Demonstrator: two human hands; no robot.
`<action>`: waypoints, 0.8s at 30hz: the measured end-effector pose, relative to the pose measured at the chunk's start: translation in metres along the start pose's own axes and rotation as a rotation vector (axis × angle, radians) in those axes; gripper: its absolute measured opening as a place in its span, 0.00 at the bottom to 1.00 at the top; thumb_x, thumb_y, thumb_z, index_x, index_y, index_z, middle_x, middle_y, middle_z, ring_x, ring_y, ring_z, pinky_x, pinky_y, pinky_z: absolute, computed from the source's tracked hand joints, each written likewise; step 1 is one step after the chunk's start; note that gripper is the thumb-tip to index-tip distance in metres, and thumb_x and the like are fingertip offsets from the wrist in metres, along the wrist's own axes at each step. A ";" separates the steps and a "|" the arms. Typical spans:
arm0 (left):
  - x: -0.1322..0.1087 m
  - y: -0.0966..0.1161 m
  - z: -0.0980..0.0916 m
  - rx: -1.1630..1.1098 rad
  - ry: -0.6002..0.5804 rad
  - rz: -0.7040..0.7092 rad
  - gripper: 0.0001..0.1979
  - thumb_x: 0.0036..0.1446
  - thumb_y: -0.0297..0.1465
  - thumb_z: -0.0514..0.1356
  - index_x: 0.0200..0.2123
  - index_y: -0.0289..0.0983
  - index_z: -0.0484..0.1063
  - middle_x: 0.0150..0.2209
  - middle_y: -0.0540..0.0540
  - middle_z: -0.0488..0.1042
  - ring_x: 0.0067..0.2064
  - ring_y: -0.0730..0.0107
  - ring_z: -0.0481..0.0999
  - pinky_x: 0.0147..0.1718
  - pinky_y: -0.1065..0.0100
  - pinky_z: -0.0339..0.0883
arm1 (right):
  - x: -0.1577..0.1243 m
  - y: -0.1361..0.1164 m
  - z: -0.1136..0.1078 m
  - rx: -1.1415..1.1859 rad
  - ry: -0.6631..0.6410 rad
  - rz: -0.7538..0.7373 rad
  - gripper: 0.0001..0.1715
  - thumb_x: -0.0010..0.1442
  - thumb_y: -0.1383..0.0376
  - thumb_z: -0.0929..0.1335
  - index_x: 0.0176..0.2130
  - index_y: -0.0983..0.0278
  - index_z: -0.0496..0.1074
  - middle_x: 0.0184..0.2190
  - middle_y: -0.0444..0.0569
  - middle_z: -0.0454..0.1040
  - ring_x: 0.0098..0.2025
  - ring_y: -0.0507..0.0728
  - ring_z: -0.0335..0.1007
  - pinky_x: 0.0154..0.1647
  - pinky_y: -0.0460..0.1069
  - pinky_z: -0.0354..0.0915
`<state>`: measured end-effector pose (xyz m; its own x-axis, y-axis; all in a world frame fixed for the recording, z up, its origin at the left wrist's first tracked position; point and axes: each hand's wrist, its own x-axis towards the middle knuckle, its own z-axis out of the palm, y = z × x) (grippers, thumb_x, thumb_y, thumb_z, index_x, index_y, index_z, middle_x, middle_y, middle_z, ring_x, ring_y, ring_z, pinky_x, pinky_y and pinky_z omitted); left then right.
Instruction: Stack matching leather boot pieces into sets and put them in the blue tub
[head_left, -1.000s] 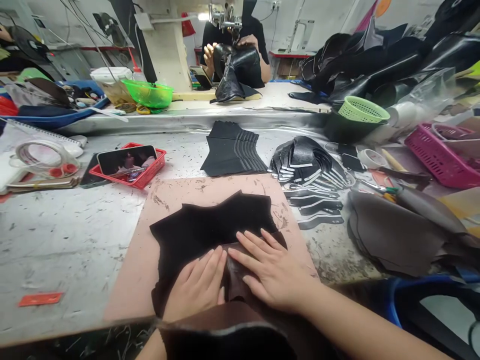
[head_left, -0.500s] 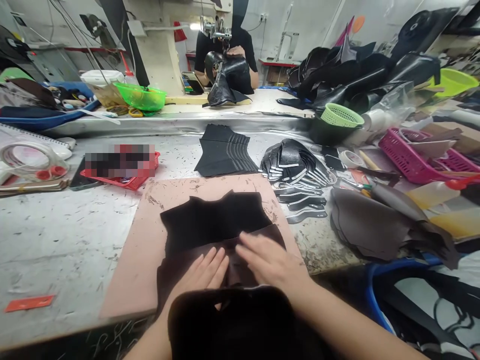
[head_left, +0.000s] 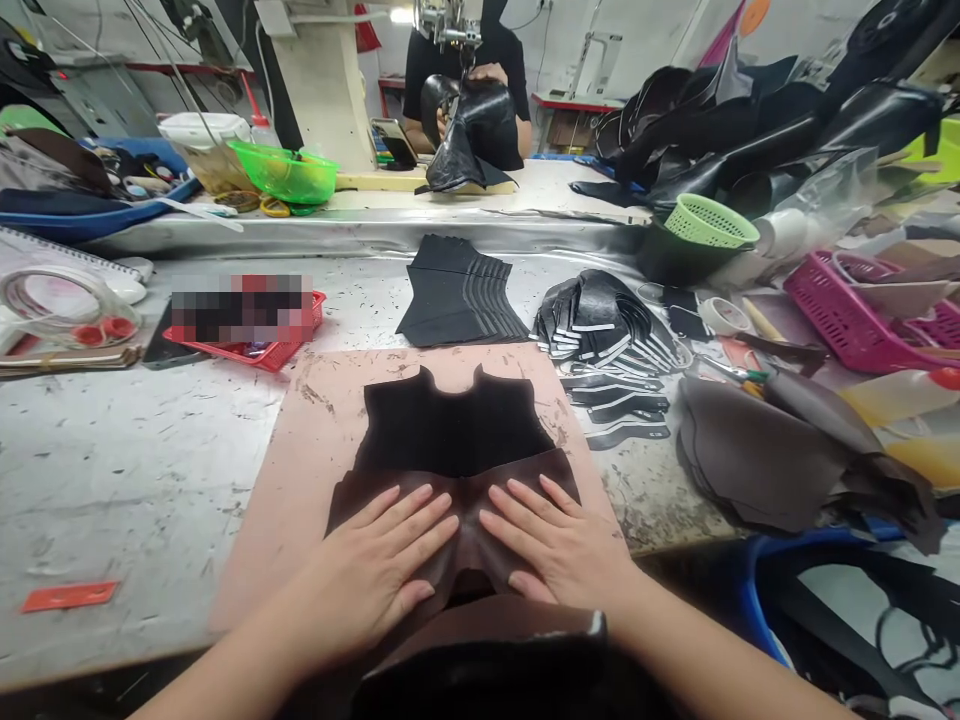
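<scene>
My left hand (head_left: 401, 545) lies flat with fingers spread on a dark brown leather piece (head_left: 469, 500). On the other side of its middle, my right hand (head_left: 544, 535) presses flat in the same way. Beyond my fingertips a black cut panel (head_left: 450, 420) with a notched top edge rests on the pink board (head_left: 262, 520); the brown leather overlaps its lower part. Nearer to me, a dark curved edge of material (head_left: 480, 640) bulges up between my forearms and hides what lies under it.
Behind the board lie stacked black pieces (head_left: 457, 290) and white-edged black strips (head_left: 600, 320). A red basket (head_left: 277, 350) stands left, brown leather sheets (head_left: 750, 450) and a magenta basket (head_left: 840, 320) right. A co-worker (head_left: 517, 80) sits at the sewing machine (head_left: 326, 90).
Both hands have spread apart and flattened out on the brown leather. The black panel's top edge now sits straighter, and the dark material near me has dropped lower.
</scene>
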<state>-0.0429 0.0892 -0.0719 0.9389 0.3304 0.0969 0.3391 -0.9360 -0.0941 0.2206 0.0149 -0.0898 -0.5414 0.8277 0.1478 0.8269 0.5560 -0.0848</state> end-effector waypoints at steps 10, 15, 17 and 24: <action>-0.007 0.012 0.002 0.004 0.086 -0.054 0.23 0.62 0.30 0.49 0.61 0.41 0.53 0.59 0.52 0.60 0.61 0.68 0.57 0.61 0.63 0.43 | -0.008 -0.004 -0.013 0.021 0.119 0.095 0.22 0.63 0.67 0.58 0.56 0.65 0.63 0.57 0.49 0.64 0.58 0.55 0.58 0.62 0.56 0.49; 0.009 0.013 0.003 -0.043 0.048 0.031 0.22 0.63 0.32 0.46 0.60 0.39 0.54 0.60 0.53 0.59 0.60 0.70 0.58 0.62 0.65 0.42 | 0.005 -0.006 -0.010 0.128 -0.096 -0.082 0.30 0.65 0.58 0.57 0.63 0.63 0.50 0.63 0.46 0.52 0.64 0.56 0.45 0.63 0.56 0.48; 0.002 0.008 -0.001 -0.029 0.039 0.058 0.22 0.63 0.35 0.46 0.60 0.40 0.55 0.60 0.54 0.58 0.61 0.72 0.58 0.63 0.65 0.34 | 0.000 0.000 -0.010 0.129 -0.150 -0.086 0.32 0.64 0.55 0.57 0.63 0.59 0.47 0.63 0.44 0.49 0.64 0.56 0.44 0.63 0.56 0.48; -0.048 -0.007 -0.003 0.003 0.039 -0.004 0.25 0.60 0.42 0.48 0.60 0.45 0.55 0.59 0.54 0.61 0.59 0.68 0.61 0.63 0.63 0.30 | -0.023 0.014 -0.029 0.092 -0.116 0.012 0.31 0.62 0.55 0.60 0.61 0.63 0.54 0.60 0.50 0.58 0.61 0.60 0.52 0.59 0.58 0.51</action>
<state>-0.0905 0.0798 -0.0729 0.9346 0.3287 0.1362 0.3427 -0.9344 -0.0968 0.2488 0.0009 -0.0654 -0.5502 0.8345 0.0315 0.8187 0.5465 -0.1763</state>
